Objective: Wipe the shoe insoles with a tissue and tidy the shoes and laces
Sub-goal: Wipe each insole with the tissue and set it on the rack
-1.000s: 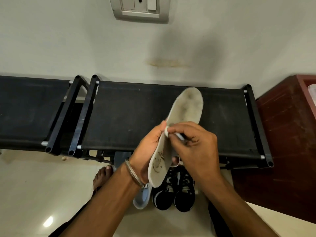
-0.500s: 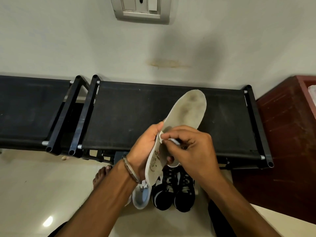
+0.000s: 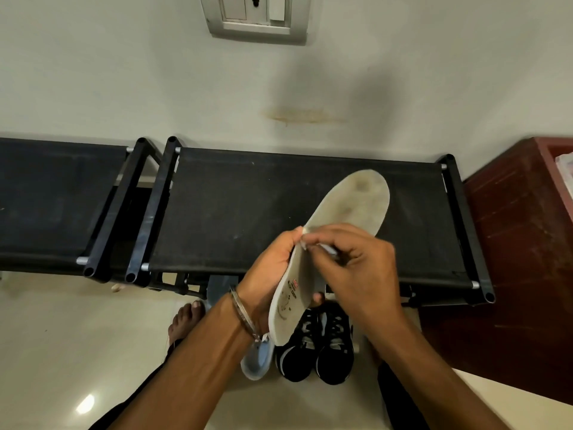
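My left hand [image 3: 273, 268] grips a worn off-white insole [image 3: 350, 209] by its middle, toe end pointing up and to the right over the black shoe rack. My right hand [image 3: 350, 268] pinches a small white tissue [image 3: 305, 240] against the insole's left edge near its middle. Most of the tissue is hidden under my fingers. A pair of black sneakers [image 3: 319, 352] with white trim stands on the floor below my hands. A light blue shoe [image 3: 255, 361] sits just left of them, partly behind my left wrist.
The black fabric shoe rack [image 3: 235, 212] runs along the wall, with a second rack [image 3: 46, 197] to its left. A dark red cabinet [image 3: 521, 243] stands at the right. My bare foot [image 3: 183, 321] rests on the glossy floor. A switch plate [image 3: 257, 17] is on the wall.
The insole has tilted further to the right, its toe end swinging rightward. My right hand with the tissue has slid a little along the insole's middle.
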Tool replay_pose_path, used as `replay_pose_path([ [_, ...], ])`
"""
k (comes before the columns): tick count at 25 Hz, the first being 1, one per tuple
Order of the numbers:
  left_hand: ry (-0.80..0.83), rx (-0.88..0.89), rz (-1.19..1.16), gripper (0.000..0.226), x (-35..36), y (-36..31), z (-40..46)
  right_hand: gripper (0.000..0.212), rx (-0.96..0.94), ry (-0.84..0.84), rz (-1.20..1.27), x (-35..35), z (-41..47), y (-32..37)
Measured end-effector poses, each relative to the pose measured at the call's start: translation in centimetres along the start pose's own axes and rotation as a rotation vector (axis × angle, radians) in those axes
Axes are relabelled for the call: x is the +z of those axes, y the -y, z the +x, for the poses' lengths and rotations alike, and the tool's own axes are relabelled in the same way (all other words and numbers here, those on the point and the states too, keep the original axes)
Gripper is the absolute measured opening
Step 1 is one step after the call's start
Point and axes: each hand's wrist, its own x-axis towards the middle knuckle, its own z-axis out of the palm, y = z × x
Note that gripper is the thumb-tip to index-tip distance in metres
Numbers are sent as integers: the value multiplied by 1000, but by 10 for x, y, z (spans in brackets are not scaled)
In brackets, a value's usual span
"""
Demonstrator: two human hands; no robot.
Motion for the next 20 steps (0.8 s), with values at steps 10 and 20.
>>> replay_pose_path([
  [10, -65, -5, -201, 58, -11, -19, -8, 16, -251, 281, -45, 14, -18, 7],
  [20, -23, 38, -80, 45, -3, -7, -6, 9, 14, -153, -225, -15, 10, -23],
])
